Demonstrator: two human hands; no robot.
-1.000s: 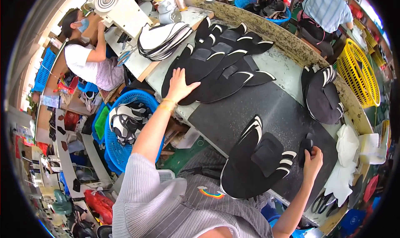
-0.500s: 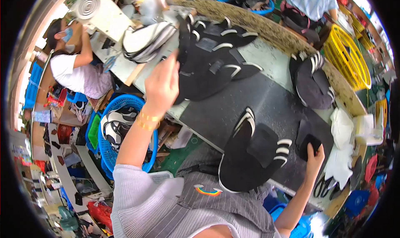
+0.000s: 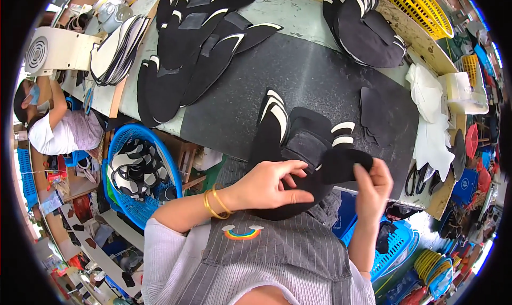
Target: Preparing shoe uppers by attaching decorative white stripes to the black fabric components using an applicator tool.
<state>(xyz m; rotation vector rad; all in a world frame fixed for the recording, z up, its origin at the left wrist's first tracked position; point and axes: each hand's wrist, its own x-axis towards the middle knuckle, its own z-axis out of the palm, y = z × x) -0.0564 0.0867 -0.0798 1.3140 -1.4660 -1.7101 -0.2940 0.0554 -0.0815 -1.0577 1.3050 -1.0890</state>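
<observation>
Black shoe-upper pieces (image 3: 265, 142) with white curved strips lie at the near table edge, reaching over my lap. Across them sit dark rounded patches (image 3: 306, 137). My left hand (image 3: 272, 185) is over the left part of these pieces, thumb and fingers apart, nothing visibly gripped. Pinched between the thumb and fingers of my right hand (image 3: 373, 185) is a black rounded fabric piece (image 3: 344, 165), raised over the right side of the uppers. Further right, a small stack of black patches (image 3: 376, 113) rests on the dark mat (image 3: 234, 102).
Overlapping black uppers (image 3: 181, 49) lie at the far left, with another pile (image 3: 368, 33) at the far right. White pieces (image 3: 426, 123) and scissors (image 3: 416, 179) are on the right. A blue basket (image 3: 140, 214) stands left, below the table. A person (image 3: 66, 121) sits beyond it.
My left hand has come down from the far pile of uppers to the near pieces. My right hand has brought a black piece from the patch stack leftward over the uppers. The view has shifted.
</observation>
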